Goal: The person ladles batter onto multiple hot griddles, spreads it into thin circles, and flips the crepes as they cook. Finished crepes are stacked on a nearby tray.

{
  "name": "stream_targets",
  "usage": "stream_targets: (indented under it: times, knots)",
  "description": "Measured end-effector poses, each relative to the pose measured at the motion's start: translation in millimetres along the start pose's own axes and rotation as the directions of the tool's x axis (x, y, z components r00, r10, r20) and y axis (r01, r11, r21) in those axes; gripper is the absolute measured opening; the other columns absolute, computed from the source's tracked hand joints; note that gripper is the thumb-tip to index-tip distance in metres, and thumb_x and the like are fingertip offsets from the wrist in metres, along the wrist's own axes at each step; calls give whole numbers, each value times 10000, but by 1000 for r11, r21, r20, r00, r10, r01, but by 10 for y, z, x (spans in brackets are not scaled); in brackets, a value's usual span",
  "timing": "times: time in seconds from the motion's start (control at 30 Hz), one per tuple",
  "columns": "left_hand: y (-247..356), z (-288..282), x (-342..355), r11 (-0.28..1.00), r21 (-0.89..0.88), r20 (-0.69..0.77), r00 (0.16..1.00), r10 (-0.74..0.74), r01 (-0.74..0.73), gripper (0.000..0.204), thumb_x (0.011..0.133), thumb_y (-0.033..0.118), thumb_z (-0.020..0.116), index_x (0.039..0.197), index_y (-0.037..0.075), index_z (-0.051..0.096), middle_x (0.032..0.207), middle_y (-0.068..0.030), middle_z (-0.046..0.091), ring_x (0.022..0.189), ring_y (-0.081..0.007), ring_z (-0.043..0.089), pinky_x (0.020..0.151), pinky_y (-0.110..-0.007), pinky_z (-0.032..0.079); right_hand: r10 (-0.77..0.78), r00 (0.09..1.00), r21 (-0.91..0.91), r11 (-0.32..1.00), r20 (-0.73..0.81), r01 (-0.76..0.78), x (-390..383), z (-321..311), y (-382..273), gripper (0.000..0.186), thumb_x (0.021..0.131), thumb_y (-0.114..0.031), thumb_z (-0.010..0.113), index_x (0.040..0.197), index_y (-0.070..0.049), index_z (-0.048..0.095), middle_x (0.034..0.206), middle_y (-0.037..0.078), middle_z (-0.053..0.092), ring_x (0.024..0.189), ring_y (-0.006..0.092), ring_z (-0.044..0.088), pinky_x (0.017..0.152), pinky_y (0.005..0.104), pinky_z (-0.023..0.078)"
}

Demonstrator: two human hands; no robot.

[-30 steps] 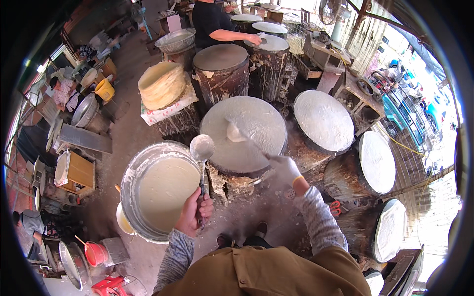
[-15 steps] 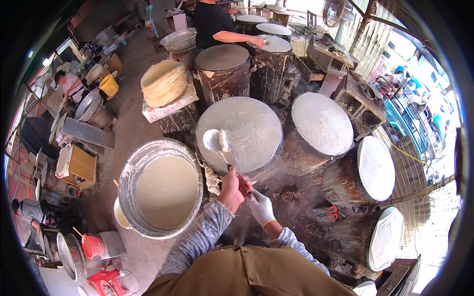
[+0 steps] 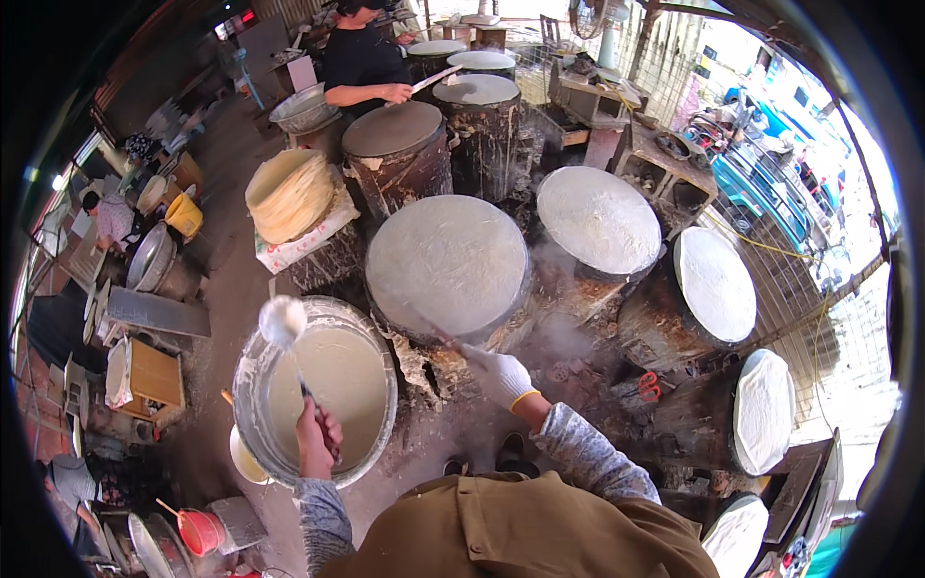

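The bare left hand is wrapped round a ladle raised over the basin of white batter, while the gloved right hand pinches a thin stick beside the round griddle, already coated white, its sheet not yet lifted.

Left hand grips a ladle over the batter basin; gloved right hand nears the griddle.

Both forearms reach forward in grey sleeves; the bare left hand is fisted, the white-gloved right hand curled shut
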State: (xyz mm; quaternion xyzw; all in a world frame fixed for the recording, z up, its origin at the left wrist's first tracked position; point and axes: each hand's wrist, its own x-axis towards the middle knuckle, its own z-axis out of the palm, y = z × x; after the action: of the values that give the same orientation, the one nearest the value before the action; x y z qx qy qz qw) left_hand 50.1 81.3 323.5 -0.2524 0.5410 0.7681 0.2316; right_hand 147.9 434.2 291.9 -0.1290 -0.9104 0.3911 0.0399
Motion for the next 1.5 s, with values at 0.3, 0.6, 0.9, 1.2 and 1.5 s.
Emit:
stream_targets:
  times: [0.3,0.6,0.9,1.2,1.5]
  knots:
    - [-1451,-2591,1302,-150,986,34,800,598,71,377,882,369,621,916,-3,673,879,-255,678,825,-448,661,710,-522,514,-231,926,-291,946,-299,142,130,406,550,563,837,-114,571,1395,-163,507,976,175,702,708,301,698,602,395,546]
    - [-728,-1702,1170,563,768,-115,799,590,-305,315,963,436,503,923,139,602,817,-78,606,708,-258,593,601,-401,475,209,977,358,909,48,-212,-1709,733,-49,450,925,-314,607,1361,-210,561,1188,103,676,995,275,686,879,351,516]
    - [285,8,475,897,-334,354,843,405,-290,262,979,319,505,793,137,478,705,-29,473,596,-180,469,544,-322,404,630,745,623,678,-220,-389,-2445,615,336,446,866,-336,637,1204,-45,632,1012,175,701,923,255,670,843,367,504]
    - [70,1315,-485,994,-35,887,462,-17,105,336,989,258,492,691,143,388,622,0,366,520,-131,366,484,-270,348,816,316,697,578,-485,-424,-3296,-42,997,323,906,-314,619,1119,-80,684,962,163,711,904,263,687,814,353,503]
    - [-1261,2576,-1630,940,321,938,101,-332,113,305,989,220,532,750,96,389,566,-6,344,416,-112,317,362,-263,332,816,-135,813,515,-562,-271,-4499,-958,1821,462,954,-393,534,1171,1,642,1026,235,688,1015,359,655,864,383,496]
